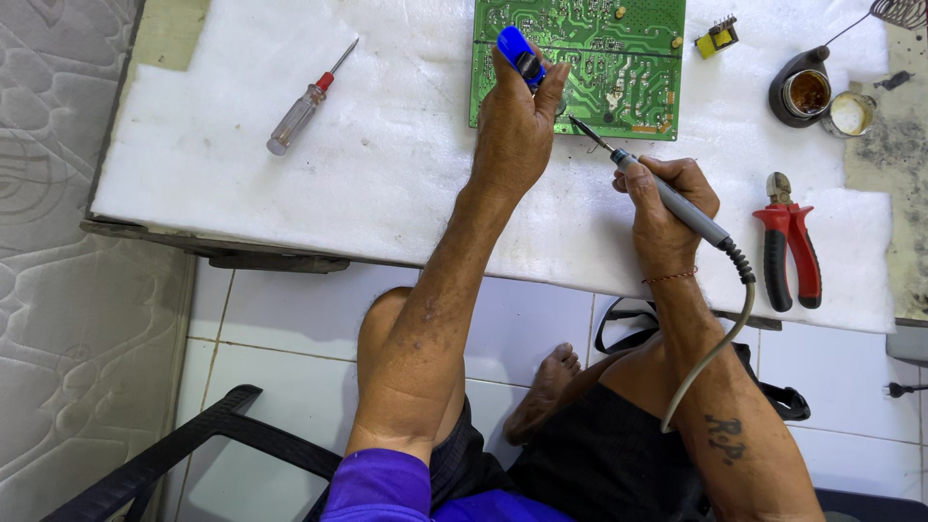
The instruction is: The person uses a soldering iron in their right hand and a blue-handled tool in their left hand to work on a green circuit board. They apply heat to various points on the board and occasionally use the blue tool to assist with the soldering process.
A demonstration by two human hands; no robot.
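Green and crossed with pale solder traces, the circuit board is lying flat on the white padded worktop, its upper part cut off by the top edge of the view. The person's right hand is closing around a grey soldering iron, gripping it like a pen. The iron's long axis is running on a diagonal, from the cable end at the lower right up to the thin dark tip at the upper left, and that tip is pointing at the lower edge of the board, just beside or touching it; which cannot be told. A grey cable is trailing from the handle down past the right forearm.

The left hand is reaching up over the lower left part of the board and is gripping a small blue tool between thumb and fingers, its blue end sticking up and slightly left above the fingertips. The two hands are sitting near each other, the iron's tip between them.

A screwdriver with a clear handle and red collar is lying well apart to the left, pointing up right. Red-handled pliers are resting just right of the right hand, jaws pointing away from the person.
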